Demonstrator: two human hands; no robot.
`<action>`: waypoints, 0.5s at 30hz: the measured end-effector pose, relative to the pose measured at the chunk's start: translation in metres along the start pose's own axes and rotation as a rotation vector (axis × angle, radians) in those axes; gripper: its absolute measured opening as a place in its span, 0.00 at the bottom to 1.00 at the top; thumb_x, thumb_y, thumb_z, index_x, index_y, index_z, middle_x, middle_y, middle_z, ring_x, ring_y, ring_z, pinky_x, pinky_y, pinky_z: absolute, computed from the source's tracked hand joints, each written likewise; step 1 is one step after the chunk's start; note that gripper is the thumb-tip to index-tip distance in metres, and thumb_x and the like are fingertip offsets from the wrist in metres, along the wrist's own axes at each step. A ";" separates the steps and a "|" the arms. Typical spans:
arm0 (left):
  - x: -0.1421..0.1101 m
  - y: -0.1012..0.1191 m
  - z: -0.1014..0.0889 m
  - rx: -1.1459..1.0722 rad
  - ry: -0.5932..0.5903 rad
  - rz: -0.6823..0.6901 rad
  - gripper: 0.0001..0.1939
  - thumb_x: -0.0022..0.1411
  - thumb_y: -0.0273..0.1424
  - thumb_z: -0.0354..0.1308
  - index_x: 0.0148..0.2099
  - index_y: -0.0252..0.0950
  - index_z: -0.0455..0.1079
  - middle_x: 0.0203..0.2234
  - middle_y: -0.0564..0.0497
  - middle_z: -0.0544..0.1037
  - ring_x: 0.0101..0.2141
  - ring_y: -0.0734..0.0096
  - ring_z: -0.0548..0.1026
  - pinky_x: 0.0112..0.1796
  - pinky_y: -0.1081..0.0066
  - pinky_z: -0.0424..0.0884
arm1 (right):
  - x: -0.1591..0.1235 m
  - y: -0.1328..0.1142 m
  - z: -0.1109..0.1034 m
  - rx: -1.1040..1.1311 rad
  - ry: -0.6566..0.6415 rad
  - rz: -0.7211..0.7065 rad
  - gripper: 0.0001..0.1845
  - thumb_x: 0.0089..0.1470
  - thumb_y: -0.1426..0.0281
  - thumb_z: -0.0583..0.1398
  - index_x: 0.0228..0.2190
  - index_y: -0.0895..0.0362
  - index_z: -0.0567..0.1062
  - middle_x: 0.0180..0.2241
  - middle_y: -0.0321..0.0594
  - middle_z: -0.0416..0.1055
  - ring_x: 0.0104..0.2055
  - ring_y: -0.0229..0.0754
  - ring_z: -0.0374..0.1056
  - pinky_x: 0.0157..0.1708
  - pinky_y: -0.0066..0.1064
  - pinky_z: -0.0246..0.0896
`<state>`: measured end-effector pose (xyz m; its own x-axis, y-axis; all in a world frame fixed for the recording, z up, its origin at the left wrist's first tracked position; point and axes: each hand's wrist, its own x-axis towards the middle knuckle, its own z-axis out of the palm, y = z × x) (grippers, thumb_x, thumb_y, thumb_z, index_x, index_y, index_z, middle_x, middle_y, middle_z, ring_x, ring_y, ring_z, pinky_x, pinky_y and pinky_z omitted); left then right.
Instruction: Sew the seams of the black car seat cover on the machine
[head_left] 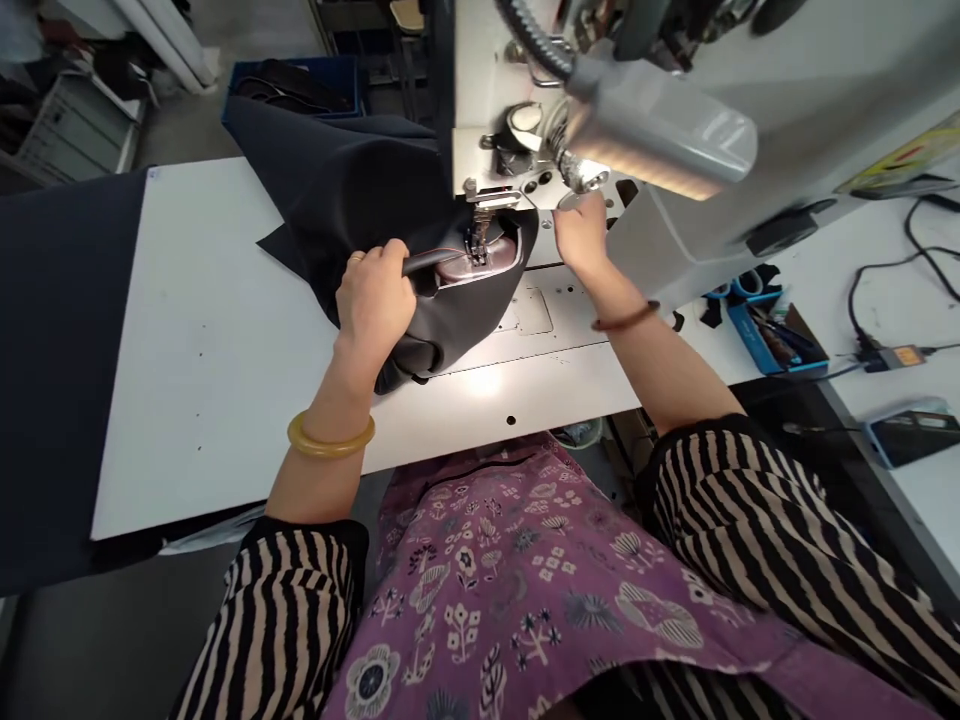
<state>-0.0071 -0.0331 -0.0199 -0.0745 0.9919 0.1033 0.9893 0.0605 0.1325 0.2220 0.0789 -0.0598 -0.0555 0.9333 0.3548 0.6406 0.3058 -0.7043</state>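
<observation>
A sewing machine (pixel 491 120) stands over the white table, its presser foot (pixel 478 245) down within an opening in the dark fabric piece (pixel 360 180). Inside that opening a shiny pinkish surface (pixel 454 268) shows, with a pale edge around it. My left hand (pixel 377 295) is closed on the dark fabric, left of the foot, holding a rolled edge; a thin reddish thread runs from there toward the needle. To the right of the needle, my right hand (pixel 581 235) is curled under the machine head. Its fingertips are partly hidden, and what they hold cannot be made out.
A bright lamp (pixel 660 125) hangs above my right hand. At the right are a blue box (pixel 780 335) of small tools, cables (pixel 862 300) and a phone-like device (pixel 915 432). A blue crate (pixel 300 88) with dark pieces stands behind; dark cloth (pixel 60 370) lies at the left.
</observation>
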 end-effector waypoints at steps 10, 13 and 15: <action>0.036 0.010 -0.019 0.267 -0.220 0.072 0.19 0.62 0.32 0.49 0.48 0.31 0.76 0.41 0.32 0.79 0.46 0.42 0.76 0.43 0.57 0.73 | -0.096 0.000 -0.144 -0.250 0.298 -0.510 0.06 0.59 0.67 0.58 0.33 0.54 0.74 0.30 0.38 0.74 0.32 0.38 0.70 0.33 0.31 0.67; 0.047 0.011 -0.024 0.312 -0.252 0.135 0.19 0.61 0.29 0.48 0.48 0.31 0.77 0.42 0.32 0.79 0.46 0.44 0.77 0.42 0.59 0.72 | -0.089 -0.029 -0.171 -0.279 0.390 -0.618 0.04 0.59 0.70 0.58 0.34 0.52 0.74 0.30 0.37 0.74 0.31 0.37 0.69 0.31 0.30 0.66; 0.049 0.011 -0.023 0.310 -0.256 0.129 0.20 0.61 0.27 0.46 0.48 0.30 0.77 0.42 0.31 0.79 0.46 0.44 0.77 0.41 0.60 0.73 | -0.086 -0.041 -0.182 -0.296 0.403 -0.625 0.05 0.59 0.71 0.58 0.34 0.50 0.74 0.30 0.38 0.74 0.31 0.37 0.69 0.32 0.31 0.66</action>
<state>-0.0030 0.0137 0.0092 0.0475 0.9870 -0.1535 0.9822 -0.0741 -0.1724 0.3401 -0.0484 0.0500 -0.2263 0.4484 0.8647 0.7623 0.6341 -0.1293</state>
